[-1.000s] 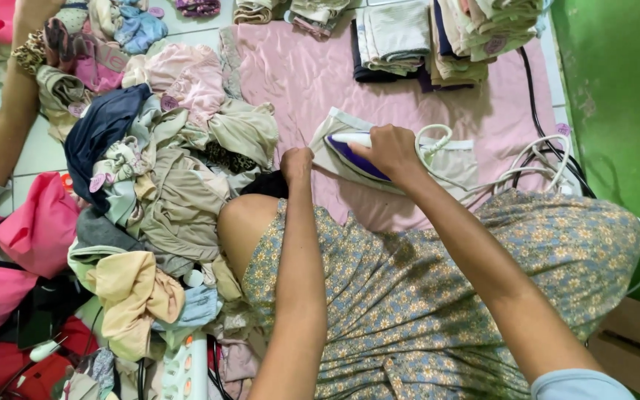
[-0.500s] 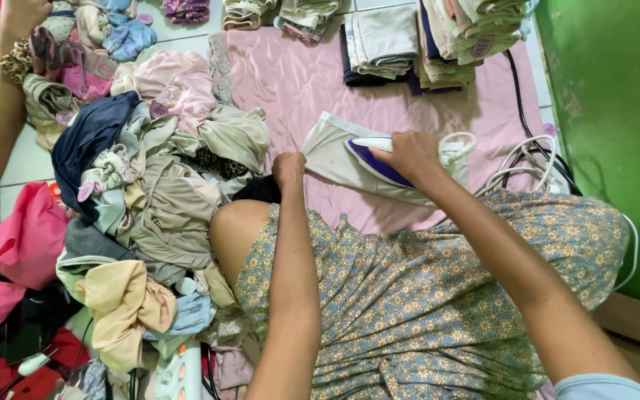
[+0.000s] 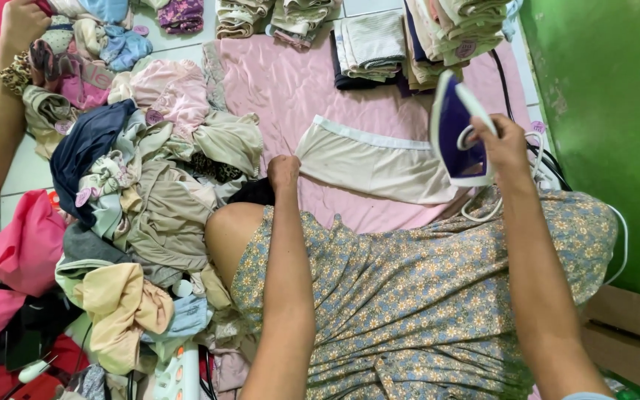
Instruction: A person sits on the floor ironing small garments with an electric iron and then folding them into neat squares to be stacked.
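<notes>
Dress: blue-grey cotton dress [image 3: 423, 296] printed with small yellow-cream flowers, draped in folds over the lap.
Sleeve: pale blue short sleeve edge [image 3: 587, 396] at the right arm.
Forearms: bare, no jewellery visible.

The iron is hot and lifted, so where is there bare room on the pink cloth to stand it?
Open pink cloth lies between the beige garment and the folded stacks. A narrower strip runs below the garment, by the floral dress. Left is crowded by the clothes heap; white cords clutter the right.

Iron [image 3: 459, 133] now off the beige garment [image 3: 375, 163], upright in right hand [image 3: 509, 144].
</notes>
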